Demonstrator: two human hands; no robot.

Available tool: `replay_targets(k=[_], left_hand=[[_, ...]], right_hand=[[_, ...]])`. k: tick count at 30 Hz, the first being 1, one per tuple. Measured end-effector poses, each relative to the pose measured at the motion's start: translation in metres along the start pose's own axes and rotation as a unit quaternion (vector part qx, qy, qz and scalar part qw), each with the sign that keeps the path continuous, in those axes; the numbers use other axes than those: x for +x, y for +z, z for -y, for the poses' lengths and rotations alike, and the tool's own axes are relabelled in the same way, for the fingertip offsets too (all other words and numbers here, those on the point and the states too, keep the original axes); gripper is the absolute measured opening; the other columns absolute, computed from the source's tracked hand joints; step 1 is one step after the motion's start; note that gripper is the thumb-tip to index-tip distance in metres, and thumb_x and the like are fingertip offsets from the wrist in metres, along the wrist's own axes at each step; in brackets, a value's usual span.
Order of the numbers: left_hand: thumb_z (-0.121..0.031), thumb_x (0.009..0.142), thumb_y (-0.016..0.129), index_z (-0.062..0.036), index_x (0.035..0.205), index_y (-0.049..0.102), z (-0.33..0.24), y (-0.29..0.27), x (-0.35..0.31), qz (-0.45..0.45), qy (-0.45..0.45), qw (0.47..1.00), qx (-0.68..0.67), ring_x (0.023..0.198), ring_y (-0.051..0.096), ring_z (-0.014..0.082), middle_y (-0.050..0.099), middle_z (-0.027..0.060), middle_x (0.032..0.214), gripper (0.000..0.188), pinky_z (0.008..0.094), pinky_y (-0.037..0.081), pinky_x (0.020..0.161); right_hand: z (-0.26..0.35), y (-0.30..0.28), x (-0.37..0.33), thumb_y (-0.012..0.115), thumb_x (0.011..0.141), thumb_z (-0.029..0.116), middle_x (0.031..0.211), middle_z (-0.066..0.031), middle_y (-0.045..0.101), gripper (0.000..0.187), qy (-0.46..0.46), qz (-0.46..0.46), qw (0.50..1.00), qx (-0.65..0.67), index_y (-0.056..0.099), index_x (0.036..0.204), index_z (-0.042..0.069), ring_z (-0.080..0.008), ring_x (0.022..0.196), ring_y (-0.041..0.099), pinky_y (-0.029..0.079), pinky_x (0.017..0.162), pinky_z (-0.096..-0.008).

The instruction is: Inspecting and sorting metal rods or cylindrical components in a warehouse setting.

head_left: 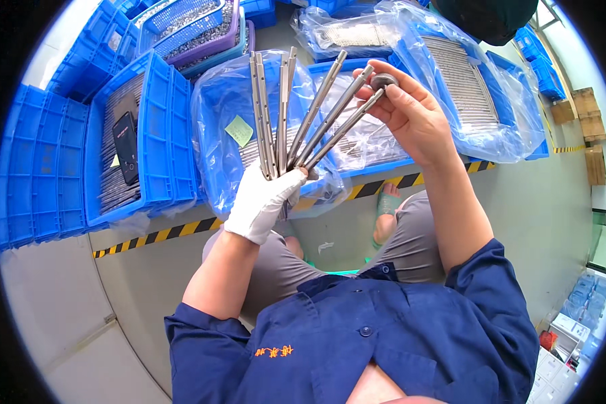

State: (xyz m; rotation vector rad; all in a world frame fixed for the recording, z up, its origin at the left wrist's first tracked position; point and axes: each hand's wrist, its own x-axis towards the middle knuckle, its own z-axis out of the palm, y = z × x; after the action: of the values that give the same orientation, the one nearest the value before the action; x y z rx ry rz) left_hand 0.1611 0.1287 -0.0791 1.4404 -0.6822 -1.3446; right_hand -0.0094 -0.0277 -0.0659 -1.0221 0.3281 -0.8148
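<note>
Clutching grey metal rods in my white-gloved left hand
My right hand pinches a round grey metal disc by their far ends; steady rods should help.

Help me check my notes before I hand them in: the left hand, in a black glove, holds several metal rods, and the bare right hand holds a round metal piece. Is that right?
Not quite: the glove on the left hand is white, not black, as the head view shows. That hand does hold several metal rods, and the bare right hand holds a round metal piece.
</note>
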Motion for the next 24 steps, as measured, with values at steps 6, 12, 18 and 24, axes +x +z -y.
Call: replay_targets(k=[6,12,18,24], left_hand=[[-0.016,0.075,0.059,-0.0016,0.08,0.059,0.004,0.002,0.0,-0.017,-0.005,1.0,-0.005,0.05,0.042,0.0058,0.048,-0.0014,0.056,0.015,0.0201,0.033,0.047],[-0.015,0.075,0.059,-0.0013,0.08,0.059,0.002,0.002,-0.001,0.007,-0.019,1.0,-0.007,0.05,0.042,0.006,0.049,-0.0012,0.056,0.015,0.0204,0.033,0.047],[-0.017,0.075,0.058,-0.0009,0.08,0.06,0.003,0.005,-0.002,-0.014,-0.01,1.0,0.002,0.049,0.042,0.0055,0.049,-0.0012,0.057,0.016,0.0199,0.032,0.045],[-0.02,0.077,0.057,-0.0018,0.079,0.06,0.003,-0.005,0.0,0.011,-0.017,1.0,-0.02,0.047,0.04,0.0048,0.047,-0.0021,0.054,0.019,0.0191,0.03,0.044]], right_hand=[[-0.008,0.008,-0.005,0.047,0.086,0.007,0.106,-0.0115,0.055,0.031,-0.088,-0.039,0.97,-0.225,0.047,0.115,-0.001,-0.0193,0.096,0.056,0.044,0.083,-0.027],[-0.01,0.015,-0.007,0.047,0.085,0.005,0.095,-0.0088,0.06,0.028,-0.095,-0.073,0.975,-0.186,0.05,0.113,0.002,-0.0106,0.092,0.055,0.042,0.077,-0.0202],[-0.021,0.018,-0.011,0.046,0.086,0.005,0.097,-0.0109,0.06,0.029,-0.15,-0.091,0.926,-0.333,0.048,0.114,0.0,-0.0117,0.09,0.055,0.042,0.075,-0.0212],[-0.011,0.014,-0.01,0.045,0.086,0.004,0.112,-0.0128,0.051,0.036,-0.051,0.008,0.966,-0.254,0.041,0.121,-0.002,-0.0177,0.097,0.054,0.043,0.085,-0.0295]])
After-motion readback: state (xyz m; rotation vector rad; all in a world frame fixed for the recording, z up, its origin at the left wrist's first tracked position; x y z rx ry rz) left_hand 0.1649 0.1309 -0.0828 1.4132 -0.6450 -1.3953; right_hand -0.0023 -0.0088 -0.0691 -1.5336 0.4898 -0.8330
